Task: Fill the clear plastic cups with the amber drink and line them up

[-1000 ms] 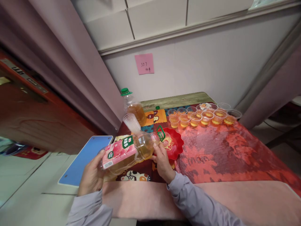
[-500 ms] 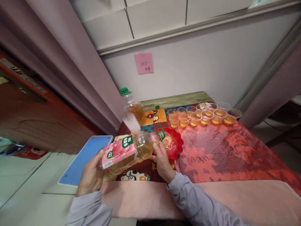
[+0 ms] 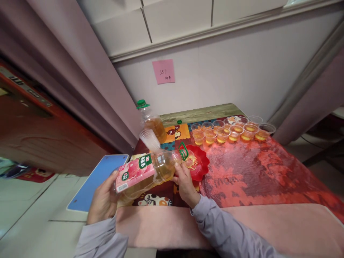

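Left hand [image 3: 102, 199] closed round base of bottle [image 3: 139, 172]; right hand [image 3: 185, 184] grips it near neck, thumb and fingers curled. Bottle tilted, almost level, green handle [image 3: 183, 151] at neck, mouth end over red bowl [image 3: 203, 166]. Behind, 2nd bottle [image 3: 156, 129] stands, green cap [image 3: 142, 103] on. Stacked cups [image 3: 148, 138] tilted between 2 bottles. To right, 2 rows of clear cups [image 3: 223, 135], front row holding yellowish drink.

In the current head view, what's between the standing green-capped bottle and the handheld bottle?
A tilted stack of clear plastic cups shows between the standing bottle and the held bottle in the head view; its lower end is hidden.
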Available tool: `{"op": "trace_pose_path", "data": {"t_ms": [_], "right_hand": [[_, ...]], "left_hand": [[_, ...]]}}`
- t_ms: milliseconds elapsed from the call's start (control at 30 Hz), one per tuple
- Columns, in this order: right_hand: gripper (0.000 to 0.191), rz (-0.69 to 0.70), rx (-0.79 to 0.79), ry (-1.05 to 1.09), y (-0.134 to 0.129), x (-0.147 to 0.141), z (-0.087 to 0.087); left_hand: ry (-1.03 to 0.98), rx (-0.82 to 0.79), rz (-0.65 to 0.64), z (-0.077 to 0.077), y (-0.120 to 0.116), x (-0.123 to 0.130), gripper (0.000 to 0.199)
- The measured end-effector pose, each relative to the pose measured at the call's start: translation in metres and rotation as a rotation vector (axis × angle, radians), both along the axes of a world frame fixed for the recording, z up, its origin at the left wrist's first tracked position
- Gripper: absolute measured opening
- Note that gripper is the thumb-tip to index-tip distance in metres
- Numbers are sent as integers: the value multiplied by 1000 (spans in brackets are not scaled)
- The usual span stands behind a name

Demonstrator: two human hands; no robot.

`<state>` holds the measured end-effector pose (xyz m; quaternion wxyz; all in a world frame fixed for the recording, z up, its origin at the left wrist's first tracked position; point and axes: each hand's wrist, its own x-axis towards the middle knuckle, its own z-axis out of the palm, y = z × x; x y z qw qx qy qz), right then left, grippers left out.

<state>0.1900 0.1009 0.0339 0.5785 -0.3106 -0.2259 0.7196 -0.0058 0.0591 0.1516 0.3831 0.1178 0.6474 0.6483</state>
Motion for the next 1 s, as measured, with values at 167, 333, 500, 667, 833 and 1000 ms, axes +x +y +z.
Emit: {"op": "trace_pose_path", "data": {"t_ms": [167,333,500,667,833,1000], "right_hand": [[61,6,-3,-4,1,0,0],[59,-5,-22,-2,0,-2,-2],[61,11,-7,5,0,-2,-6],[57,8,-15,14,1,-3,-9],[57,19,-14,21,1,-3,-10],[58,-6,-20,17,1,-3,-10]], "left_hand": [[3,13,-5,4,-1,5,24],[2,4,-7,4,-1,6,22],[-5,15,-4,2,-1,3,17],[-11,27,-22,1,-2,3,19],[-8,45,-44,1,-3,3,19],[-4,42,-40,4,-2,5,22]]}}
